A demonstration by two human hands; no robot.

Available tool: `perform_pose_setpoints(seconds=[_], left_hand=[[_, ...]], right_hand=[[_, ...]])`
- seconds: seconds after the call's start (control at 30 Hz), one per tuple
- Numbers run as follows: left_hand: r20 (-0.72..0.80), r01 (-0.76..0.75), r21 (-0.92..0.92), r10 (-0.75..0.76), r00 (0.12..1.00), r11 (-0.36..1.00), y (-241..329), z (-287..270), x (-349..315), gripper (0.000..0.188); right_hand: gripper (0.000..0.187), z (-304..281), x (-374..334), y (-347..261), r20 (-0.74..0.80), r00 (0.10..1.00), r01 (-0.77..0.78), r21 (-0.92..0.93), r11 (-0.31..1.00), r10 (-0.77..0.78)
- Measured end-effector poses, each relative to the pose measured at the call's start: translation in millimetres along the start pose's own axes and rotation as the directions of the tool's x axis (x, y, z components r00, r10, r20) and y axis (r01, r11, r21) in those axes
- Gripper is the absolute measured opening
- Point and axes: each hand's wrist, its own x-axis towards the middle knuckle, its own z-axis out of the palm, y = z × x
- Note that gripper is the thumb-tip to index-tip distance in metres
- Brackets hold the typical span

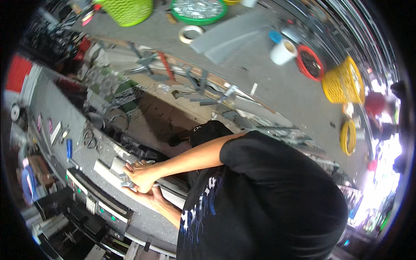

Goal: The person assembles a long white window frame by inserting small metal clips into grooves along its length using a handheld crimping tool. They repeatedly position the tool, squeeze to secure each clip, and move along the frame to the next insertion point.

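Note:
My bare right arm reaches from a black sleeve to my right hand (144, 175), its fingers curled over small grey metal pieces (126, 183). My left hand (157, 200) lies just below and partly behind it, fingers bent at the same pieces; their exact kind is too small to make out. Under both hands a long pale profile bar (106, 172) lies along the grey workbench (147, 221). Part of the bar is hidden by my hands and forearms.
Scissors (89, 139) and a blue-handled tool (69, 148) lie farther along the bench. A black strip with green buttons (100, 200) runs along its edge. Offcuts fill a rack (195, 80) by a grey table holding a tape roll (190, 34), a red basket (310, 63) and a yellow basket (343, 82).

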Motion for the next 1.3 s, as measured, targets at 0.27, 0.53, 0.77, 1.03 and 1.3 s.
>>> perform_pose_setpoints(seconds=[0.27,0.53,0.77,1.03,1.3], left_hand=[[0.065,0.383,0.004,-0.383,0.922,0.924,-86,-42,3,0.039],[-0.188,0.403,0.169,-0.372,0.909,0.900,-101,-60,15,0.027],[-0.137,0.291,0.547,-0.258,0.956,0.785,-82,-61,7,0.032],[-0.019,0.250,0.469,-0.273,0.962,0.847,-80,-72,9,0.032],[0.096,0.328,0.222,-0.356,0.930,0.918,-72,-93,11,0.041]], right_hand=[[0.012,-145,-185,97,-0.480,0.855,0.225,0.004,0.974,-0.195],[0.032,-260,-369,182,-0.575,0.767,-0.436,-0.139,0.889,0.286],[0.027,-262,-363,199,-0.522,0.792,-0.489,-0.233,0.840,0.316],[0.016,-262,-362,201,-0.552,0.808,-0.409,-0.272,0.871,0.208],[0.014,-223,-290,168,-0.667,0.725,-0.176,0.064,0.982,0.173]])
